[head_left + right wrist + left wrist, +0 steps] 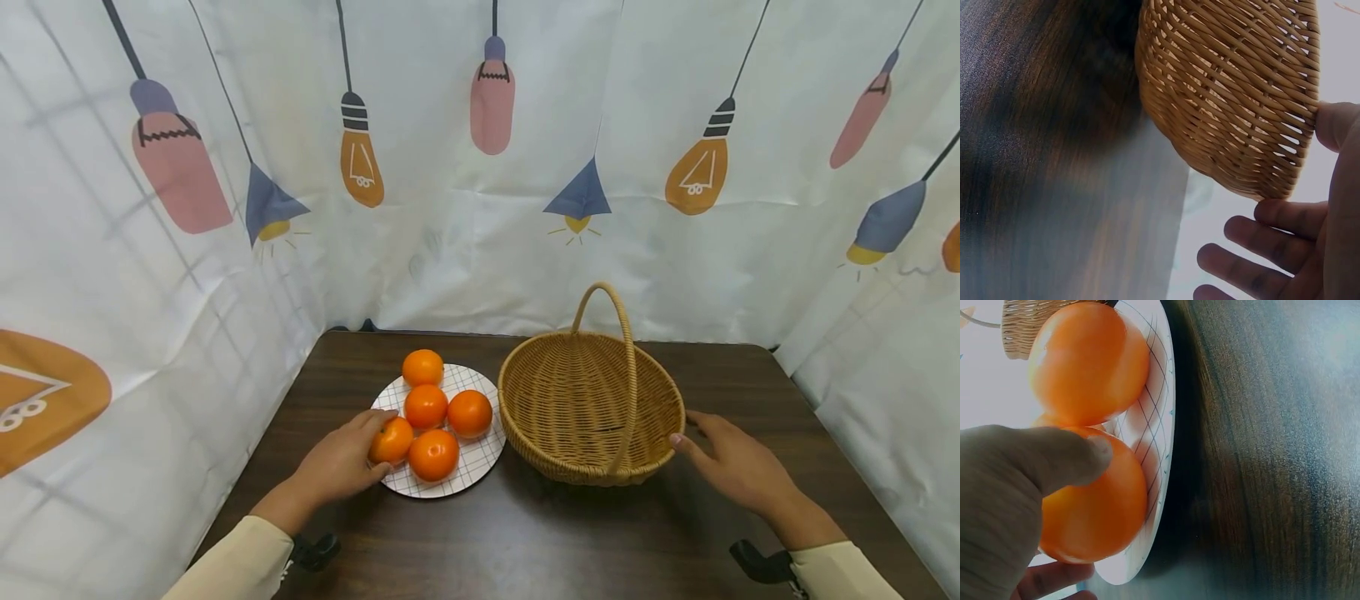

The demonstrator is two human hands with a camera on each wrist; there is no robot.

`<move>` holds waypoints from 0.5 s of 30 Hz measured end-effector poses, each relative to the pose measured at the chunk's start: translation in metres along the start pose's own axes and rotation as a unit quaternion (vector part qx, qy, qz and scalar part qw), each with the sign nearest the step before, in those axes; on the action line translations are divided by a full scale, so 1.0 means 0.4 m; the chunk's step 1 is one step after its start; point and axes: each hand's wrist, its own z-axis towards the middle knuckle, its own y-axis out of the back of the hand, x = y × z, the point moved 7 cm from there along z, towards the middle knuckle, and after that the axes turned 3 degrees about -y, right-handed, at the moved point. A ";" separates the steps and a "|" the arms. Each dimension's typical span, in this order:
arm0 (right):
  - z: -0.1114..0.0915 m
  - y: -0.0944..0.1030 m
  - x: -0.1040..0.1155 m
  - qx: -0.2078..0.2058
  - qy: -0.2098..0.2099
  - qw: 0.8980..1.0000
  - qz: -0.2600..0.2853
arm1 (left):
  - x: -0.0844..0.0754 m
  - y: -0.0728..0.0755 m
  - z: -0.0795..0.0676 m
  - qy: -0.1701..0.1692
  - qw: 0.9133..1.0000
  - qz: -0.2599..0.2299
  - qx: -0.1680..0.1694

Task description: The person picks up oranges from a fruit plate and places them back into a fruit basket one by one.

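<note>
On the left, a round white plate (486,454) with a thin dark grid pattern carries several oranges (433,456). My left hand (337,458) grips the leftmost orange (392,441) at the plate's edge. Its thumb (1072,456) presses on that orange (1100,512) in the left wrist view, while the other fingers are partly hidden behind it. Right of the plate stands a wicker basket (573,396) with an arched handle and nothing inside. My right hand (738,462) holds the basket's right rim between thumb and index finger; the remaining fingers (1241,272) are spread below it.
A dark wood-grain table (517,542) lies under everything. White curtains (450,267) printed with hanging lamps enclose the back and sides. The basket's tall handle (628,367) rises above its rim, and the plate sits close to its left side.
</note>
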 end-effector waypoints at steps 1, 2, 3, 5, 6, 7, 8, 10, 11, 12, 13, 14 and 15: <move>0.001 0.000 0.000 0.000 0.000 1.000 0.000 | 0.001 -0.001 0.001 0.001 1.000 -0.002 -0.004; 0.001 0.000 0.000 0.001 0.000 1.000 0.000 | 0.003 -0.001 0.002 0.003 1.000 -0.005 -0.006; 0.002 0.000 0.001 0.000 0.000 1.000 0.000 | 0.005 -0.001 0.003 0.005 1.000 -0.008 -0.009; 0.002 0.000 0.002 0.000 0.001 1.000 -0.002 | 0.008 -0.001 0.005 0.010 1.000 -0.013 -0.013; 0.002 0.000 0.002 -0.001 0.001 1.000 -0.002 | 0.009 -0.001 0.005 0.014 1.000 -0.016 -0.012; 0.001 0.000 0.001 -0.001 0.000 1.000 -0.003 | 0.009 0.000 0.005 0.018 1.000 -0.018 -0.011; 0.001 0.000 0.001 -0.001 0.000 1.000 -0.002 | 0.010 0.001 0.005 0.021 1.000 -0.020 -0.010; 0.002 0.000 0.000 0.000 0.000 1.000 -0.003 | 0.010 0.005 0.005 0.028 0.999 -0.021 -0.007; 0.002 0.000 -0.001 0.000 0.000 1.000 -0.003 | 0.009 0.008 0.006 0.029 0.999 -0.021 -0.007; 0.002 0.000 -0.003 0.001 0.000 1.000 -0.002 | 0.010 0.010 0.007 0.030 0.999 -0.022 -0.006; 0.003 0.000 -0.003 0.002 0.000 1.000 -0.002 | 0.010 0.012 0.008 0.029 0.999 -0.022 -0.008; 0.004 0.000 -0.003 0.004 0.000 1.000 -0.001 | 0.010 0.015 0.009 0.027 0.999 -0.020 -0.010; 0.004 -0.001 -0.003 0.004 0.000 1.000 -0.002 | 0.010 0.019 0.010 0.026 0.999 -0.020 -0.013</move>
